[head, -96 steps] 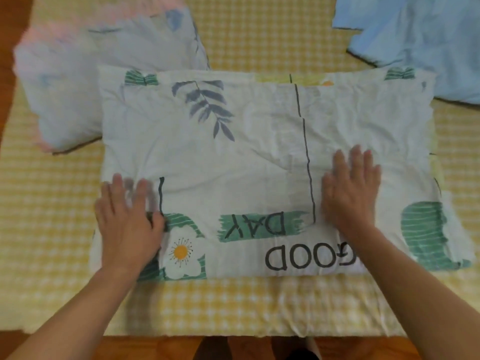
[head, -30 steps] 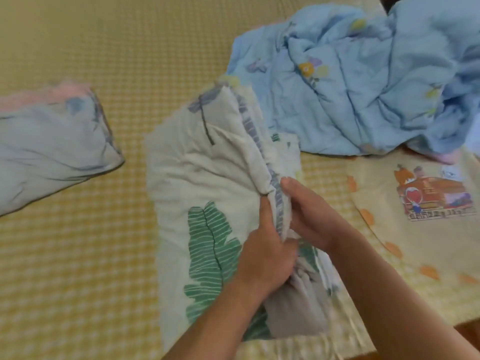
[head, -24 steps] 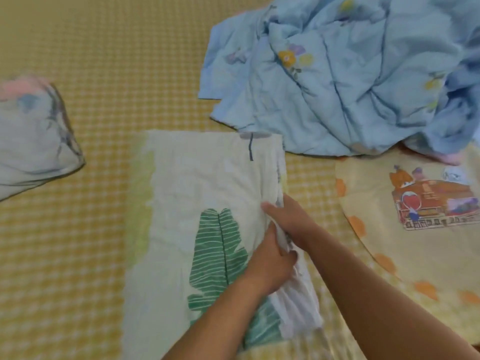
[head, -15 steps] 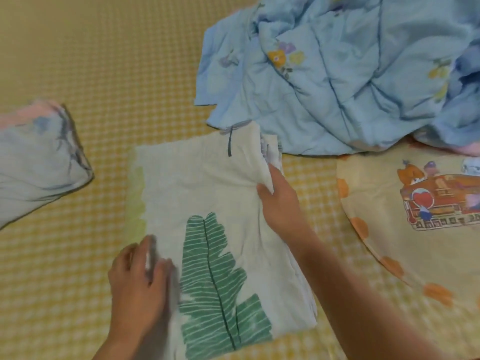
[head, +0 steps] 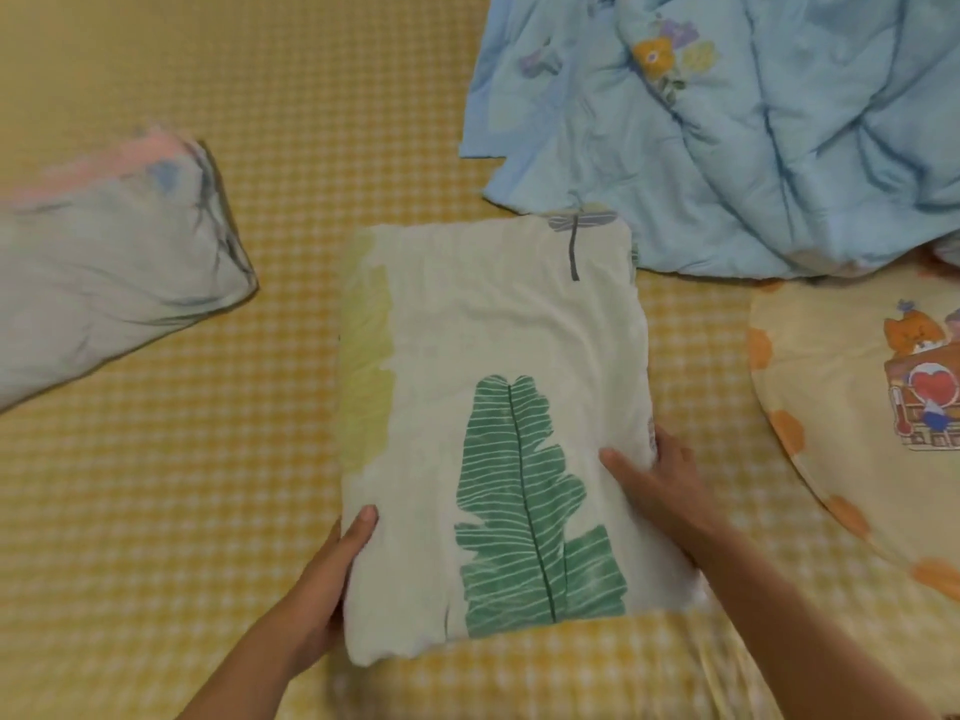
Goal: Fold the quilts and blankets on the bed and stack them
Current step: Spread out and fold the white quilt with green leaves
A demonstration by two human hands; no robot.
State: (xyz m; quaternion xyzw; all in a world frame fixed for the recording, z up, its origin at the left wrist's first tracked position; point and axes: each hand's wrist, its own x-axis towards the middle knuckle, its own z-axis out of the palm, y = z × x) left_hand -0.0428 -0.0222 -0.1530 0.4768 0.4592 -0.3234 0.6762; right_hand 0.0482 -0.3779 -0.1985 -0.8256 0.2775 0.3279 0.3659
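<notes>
Four bedding pieces on yellow checked bed (head: 260,122):
- folded white leaf-print quilt (head: 493,423), centre near front edge
- grey-pink folded quilt (head: 104,272), left
- crumpled blue quilt (head: 753,137), far right
- cream cartoon blanket (head: 857,407), right edge

Left hand (head: 322,589) and right hand (head: 654,485) grip leaf quilt's side edges, thumbs on top, fingers tucked under. Bare sheet far-left.

Folded quilt (head: 493,407) lies mid-bed before you, your left hand (head: 332,579) on its left edge, right hand (head: 654,485) on its right. Second folded quilt (head: 104,283) left. Crumpled quilt (head: 753,132) behind right; pillow (head: 857,407) right.
</notes>
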